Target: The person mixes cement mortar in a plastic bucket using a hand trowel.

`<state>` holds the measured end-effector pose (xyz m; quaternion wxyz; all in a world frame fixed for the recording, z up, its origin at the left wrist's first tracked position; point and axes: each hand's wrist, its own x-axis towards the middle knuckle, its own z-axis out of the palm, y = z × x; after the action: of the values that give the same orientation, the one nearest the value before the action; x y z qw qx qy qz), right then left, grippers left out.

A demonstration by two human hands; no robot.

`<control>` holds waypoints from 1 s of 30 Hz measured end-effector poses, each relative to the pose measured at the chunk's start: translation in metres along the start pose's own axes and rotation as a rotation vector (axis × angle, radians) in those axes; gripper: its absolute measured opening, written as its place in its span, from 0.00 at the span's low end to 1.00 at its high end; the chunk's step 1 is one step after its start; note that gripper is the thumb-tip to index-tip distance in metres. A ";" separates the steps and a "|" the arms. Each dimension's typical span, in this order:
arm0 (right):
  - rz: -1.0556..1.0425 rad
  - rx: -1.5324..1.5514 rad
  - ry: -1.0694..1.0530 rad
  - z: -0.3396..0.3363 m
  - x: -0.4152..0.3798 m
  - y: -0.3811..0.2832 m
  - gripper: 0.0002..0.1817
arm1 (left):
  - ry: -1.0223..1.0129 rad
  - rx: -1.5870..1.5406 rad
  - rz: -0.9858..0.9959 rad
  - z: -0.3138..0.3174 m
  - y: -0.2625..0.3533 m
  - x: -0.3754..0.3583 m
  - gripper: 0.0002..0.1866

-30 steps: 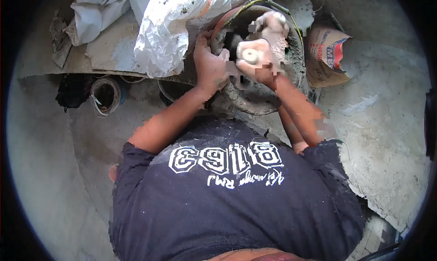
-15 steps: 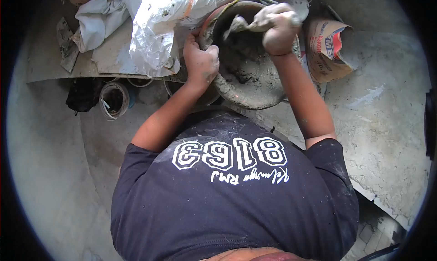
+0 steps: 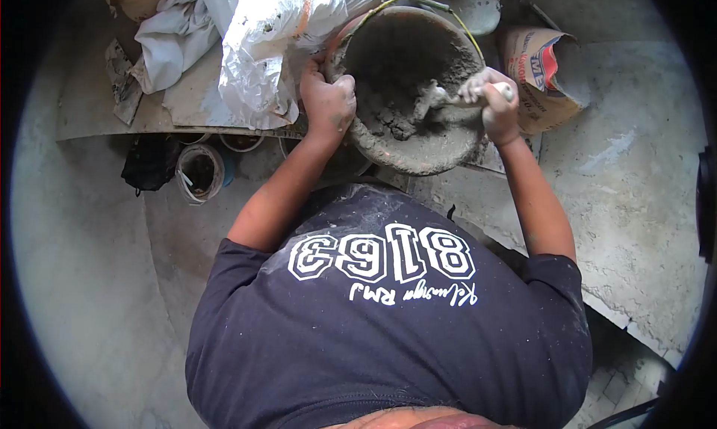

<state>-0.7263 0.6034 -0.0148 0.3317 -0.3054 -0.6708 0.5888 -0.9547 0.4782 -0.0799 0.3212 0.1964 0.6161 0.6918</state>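
A mortar-caked bucket (image 3: pixel 422 162) with a thin yellow-green handle tilts towards me. My left hand (image 3: pixel 328 106) is closed around its left rim, fingers hidden behind the wall. At the right rim, my right hand (image 3: pixel 497 109) grips the pale handle of a trowel (image 3: pixel 431 102). The trowel's head is coated in grey mortar and points into the bucket. Wet mortar (image 3: pixel 393 124) lies in lumps low inside, and more of it clings to the walls.
White plastic sacks (image 3: pixel 261 63) lie on a board left of the bucket. An opened paper cement bag (image 3: pixel 541 78) stands to the right. Below the board's edge are a small dirty pail (image 3: pixel 200 173) and a black bag (image 3: pixel 147 161).
My right hand has moved down and right with the trowel, from over the bucket's upper part to its right rim. My left hand keeps its grip on the rim.
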 end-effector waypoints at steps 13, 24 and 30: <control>-0.238 0.257 -0.086 0.083 0.036 -0.014 0.04 | 0.015 -0.072 0.069 0.004 -0.007 0.001 0.23; -0.198 0.443 -0.164 0.091 0.046 0.037 0.04 | 0.028 -0.097 0.113 0.005 -0.011 0.005 0.20; -0.073 0.355 -0.254 0.048 0.026 0.027 0.05 | 0.007 -0.132 0.084 0.001 -0.012 0.005 0.20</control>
<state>-0.7802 0.5990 -0.0435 0.3145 -0.1411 -0.6035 0.7190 -0.9550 0.4830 -0.0920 0.3020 0.1982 0.5614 0.7445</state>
